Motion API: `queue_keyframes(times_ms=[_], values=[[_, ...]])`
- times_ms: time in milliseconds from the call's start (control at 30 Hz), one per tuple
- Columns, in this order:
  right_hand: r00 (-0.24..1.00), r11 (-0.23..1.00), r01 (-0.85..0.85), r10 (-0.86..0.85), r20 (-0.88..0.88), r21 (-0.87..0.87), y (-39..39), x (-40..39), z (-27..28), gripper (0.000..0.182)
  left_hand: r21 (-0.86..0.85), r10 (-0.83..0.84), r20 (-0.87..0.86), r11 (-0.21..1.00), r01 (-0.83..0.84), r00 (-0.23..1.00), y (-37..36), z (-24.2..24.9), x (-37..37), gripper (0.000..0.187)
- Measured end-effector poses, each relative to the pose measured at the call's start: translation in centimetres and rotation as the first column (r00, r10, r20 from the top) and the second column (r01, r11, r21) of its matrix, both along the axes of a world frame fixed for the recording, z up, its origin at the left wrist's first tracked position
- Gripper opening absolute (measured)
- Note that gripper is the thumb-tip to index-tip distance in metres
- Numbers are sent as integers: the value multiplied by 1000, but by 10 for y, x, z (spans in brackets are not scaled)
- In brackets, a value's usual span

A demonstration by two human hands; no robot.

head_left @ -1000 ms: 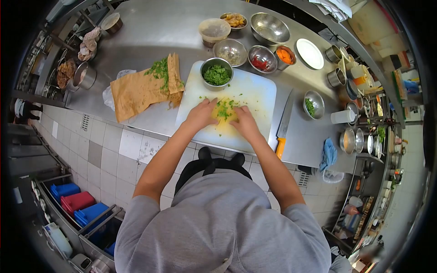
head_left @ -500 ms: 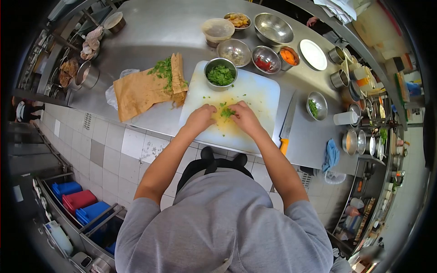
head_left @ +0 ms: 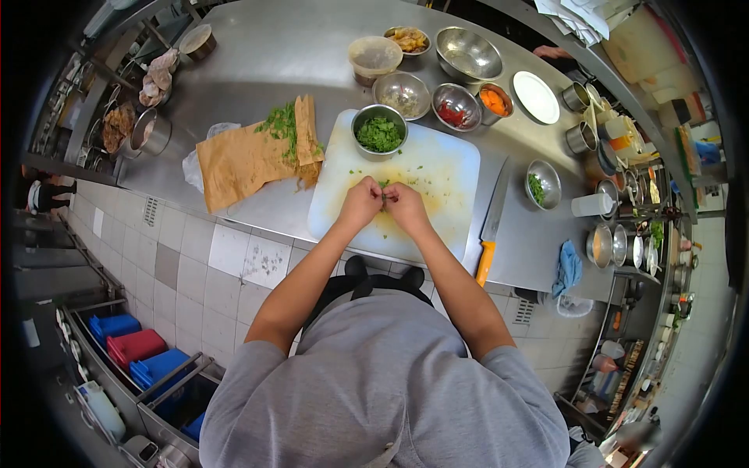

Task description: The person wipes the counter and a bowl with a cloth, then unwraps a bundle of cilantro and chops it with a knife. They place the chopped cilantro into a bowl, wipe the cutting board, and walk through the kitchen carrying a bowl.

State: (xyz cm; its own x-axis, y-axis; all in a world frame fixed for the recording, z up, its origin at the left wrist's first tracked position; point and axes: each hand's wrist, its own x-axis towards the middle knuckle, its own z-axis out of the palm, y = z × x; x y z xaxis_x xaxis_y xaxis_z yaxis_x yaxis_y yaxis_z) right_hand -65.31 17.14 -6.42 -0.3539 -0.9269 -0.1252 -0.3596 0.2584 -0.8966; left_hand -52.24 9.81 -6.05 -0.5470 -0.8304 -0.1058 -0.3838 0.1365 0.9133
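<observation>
Over the white cutting board (head_left: pixel 452 164), my left hand (head_left: pixel 363 201) and my right hand (head_left: pixel 404 207) meet fingertip to fingertip, both closed in a pinch on a small piece of green herb (head_left: pixel 383 186). Most of the herb is hidden by the fingers. Just beyond them, a metal bowl of green leaves (head_left: pixel 379 134) stands at the board's far edge. Small green bits lie scattered on the yellow-stained surface. Left of the board, a bunch of herbs (head_left: pixel 279 127) rests on brown paper (head_left: pixel 242 167).
A large knife (head_left: pixel 493 214) with an orange handle lies right of the board. Metal bowls, one with red pieces (head_left: pixel 452 114), and a white plate (head_left: pixel 536 97) stand beyond. A blue cloth (head_left: pixel 568 267) lies at the right edge. Another person's hand (head_left: pixel 552 52) shows across the table.
My hands have come together from either side of the herb and now pinch it between them. The other person's hand shows more at the far side.
</observation>
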Motion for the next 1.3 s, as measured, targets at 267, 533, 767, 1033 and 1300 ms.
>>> queue_keyframes(times_ms=[267,533,767,1033,1300], values=[[983,939,154,-113,147,-306,-34,-14,91,18,61,-24,-477,996,60,878,-41,86,-2,12],[926,929,46,-177,-334,-367,-54,-88,112,20,-567,-23,-58,824,-14,998,-113,85,2,33],[745,758,555,-636,-201,-344,116,-189,33,28,119,311,-82,946,-300,947,-99,39,-7,26],[496,568,791,-813,304,227,226,-327,15,50,355,197,-242,929,-102,950,-58,64,-34,11],[506,769,581,-598,622,266,199,-369,2,28,454,-162,-161,864,219,974,113,68,-179,14]])
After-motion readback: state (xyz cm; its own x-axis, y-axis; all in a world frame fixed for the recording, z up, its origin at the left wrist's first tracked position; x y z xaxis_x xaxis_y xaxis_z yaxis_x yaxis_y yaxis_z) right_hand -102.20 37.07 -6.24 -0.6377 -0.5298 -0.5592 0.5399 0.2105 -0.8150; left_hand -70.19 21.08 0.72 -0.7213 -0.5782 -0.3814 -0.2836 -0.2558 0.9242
